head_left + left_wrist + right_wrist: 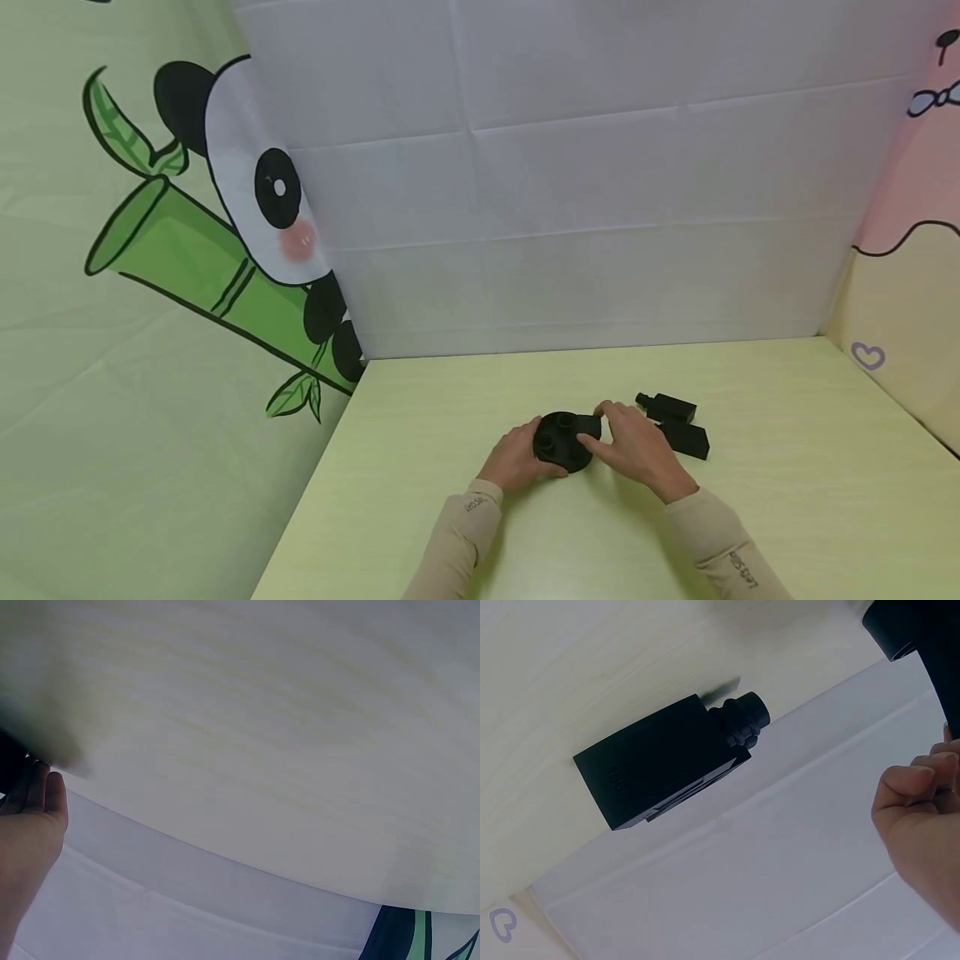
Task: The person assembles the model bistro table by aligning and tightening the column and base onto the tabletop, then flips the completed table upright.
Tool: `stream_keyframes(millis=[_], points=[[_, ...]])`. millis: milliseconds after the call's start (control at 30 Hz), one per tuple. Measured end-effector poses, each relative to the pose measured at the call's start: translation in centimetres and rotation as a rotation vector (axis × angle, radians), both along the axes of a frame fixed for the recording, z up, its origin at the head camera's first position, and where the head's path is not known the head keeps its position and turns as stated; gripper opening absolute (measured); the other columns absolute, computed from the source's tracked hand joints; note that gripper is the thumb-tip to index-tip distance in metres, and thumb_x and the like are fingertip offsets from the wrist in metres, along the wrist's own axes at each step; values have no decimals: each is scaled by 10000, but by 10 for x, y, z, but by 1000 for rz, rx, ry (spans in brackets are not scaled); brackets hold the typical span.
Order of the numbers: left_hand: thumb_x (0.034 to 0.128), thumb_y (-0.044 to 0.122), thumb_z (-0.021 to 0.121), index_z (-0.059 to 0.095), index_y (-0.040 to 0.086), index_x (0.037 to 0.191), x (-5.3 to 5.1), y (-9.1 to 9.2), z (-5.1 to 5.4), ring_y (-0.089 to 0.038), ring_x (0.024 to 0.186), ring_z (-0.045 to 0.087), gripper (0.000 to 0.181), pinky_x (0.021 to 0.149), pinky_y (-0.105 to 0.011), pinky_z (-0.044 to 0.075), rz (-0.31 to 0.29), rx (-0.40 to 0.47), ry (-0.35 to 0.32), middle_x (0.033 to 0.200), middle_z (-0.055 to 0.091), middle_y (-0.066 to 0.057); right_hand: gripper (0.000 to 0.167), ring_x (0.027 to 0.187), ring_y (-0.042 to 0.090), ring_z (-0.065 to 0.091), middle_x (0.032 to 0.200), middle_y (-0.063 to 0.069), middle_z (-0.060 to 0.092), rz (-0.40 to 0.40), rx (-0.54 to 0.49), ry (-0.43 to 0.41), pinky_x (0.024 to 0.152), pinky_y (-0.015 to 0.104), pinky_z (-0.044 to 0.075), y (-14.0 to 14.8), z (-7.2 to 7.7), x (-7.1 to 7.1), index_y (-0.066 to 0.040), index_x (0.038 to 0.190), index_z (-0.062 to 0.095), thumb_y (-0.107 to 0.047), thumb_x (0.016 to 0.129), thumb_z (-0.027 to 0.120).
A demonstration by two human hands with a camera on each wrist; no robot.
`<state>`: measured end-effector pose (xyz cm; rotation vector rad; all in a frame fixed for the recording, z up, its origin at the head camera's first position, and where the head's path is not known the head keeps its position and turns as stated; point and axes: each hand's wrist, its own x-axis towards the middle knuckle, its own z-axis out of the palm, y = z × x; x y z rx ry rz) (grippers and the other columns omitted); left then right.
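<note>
Gripped a round black base (555, 456) by its left side with the left hand (516, 458), with fingers curled at the far rim and thumb along the near one. Pinched a black block (589, 426) between thumb and fingers of the right hand (637, 443), at the right side of the base and overlapping it. Could not tell of any join between block and base, nor of any contact between base and desk (405, 492). Made out at least 2 raised round sockets on the base.

Had 2 more black blocks lying close together on the desk just beyond the right hand: the farther one (671, 408) with a narrow neck at its left end, the nearer one (686, 440) well apart from the base. Wore beige sleeves (461, 525) with dark lettering. Backed the desk with a white cloth (570, 183), beside a printed panda (240, 167) on the left.
</note>
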<state>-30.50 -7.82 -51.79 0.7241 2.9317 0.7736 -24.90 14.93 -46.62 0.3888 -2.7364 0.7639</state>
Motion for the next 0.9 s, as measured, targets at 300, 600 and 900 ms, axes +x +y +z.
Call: stream_keyframes(millis=[300, 600, 900], points=[[772, 482, 914, 480, 17, 1509, 0, -1, 0, -330, 1231, 608, 973, 1025, -466, 501, -4, 11, 6, 1364, 630, -166, 441, 795, 250, 592, 807, 36, 599, -25, -1, -3, 605, 412, 501, -2, 0, 2, -50, 1148, 659, -427, 939, 749], [768, 480, 917, 485, 17, 1506, 0, -2, -1, -324, 1222, 616, 972, 1021, -460, 504, -6, 18, 3, 1350, 638, -165, 403, 760, 240, 579, 823, 63, 614, -50, -1, 32, 599, 404, 494, -5, -2, 4, -64, 1049, 661, -433, 920, 761], [757, 483, 924, 505, 20, 1486, 0, -3, 1, -319, 1205, 623, 961, 1015, -446, 508, -4, 19, 20, 1328, 650, -164, 397, 652, 193, 508, 729, 29, 531, -72, 18, 87, 544, 363, 451, -10, -2, 6, -62, 967, 653, -433, 895, 775]])
